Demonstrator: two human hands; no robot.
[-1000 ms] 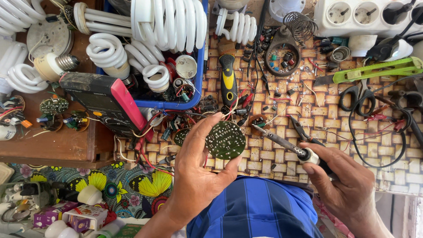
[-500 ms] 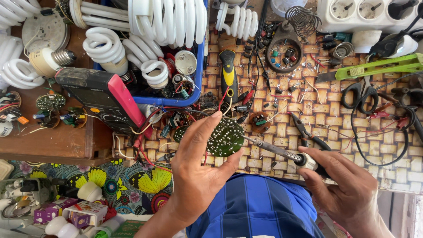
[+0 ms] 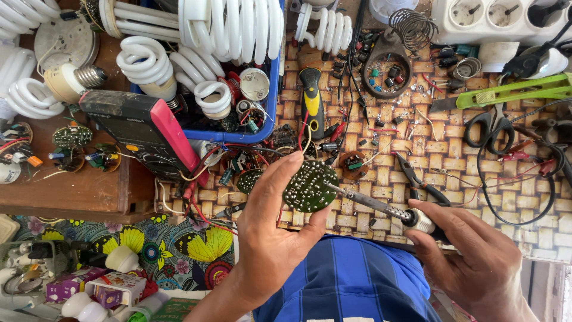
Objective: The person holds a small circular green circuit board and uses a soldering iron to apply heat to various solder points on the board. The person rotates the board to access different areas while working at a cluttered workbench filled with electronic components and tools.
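Left hand (image 3: 271,238) pinching circuit board (image 3: 310,191) (round), right hand (image 3: 471,256) gripping soldering iron (image 3: 372,204)

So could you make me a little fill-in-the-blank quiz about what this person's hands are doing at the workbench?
1. The left hand holds a round ____ circuit board between thumb and fingers.
2. The right hand holds a soldering iron whose tip touches the ____.
3. The multimeter with the pink-red side lies to the ____ of the circuit board in the picture.
4. The blue tray holds white ____-shaped lamp tubes.

Missing words: green; circuit board; left; spiral
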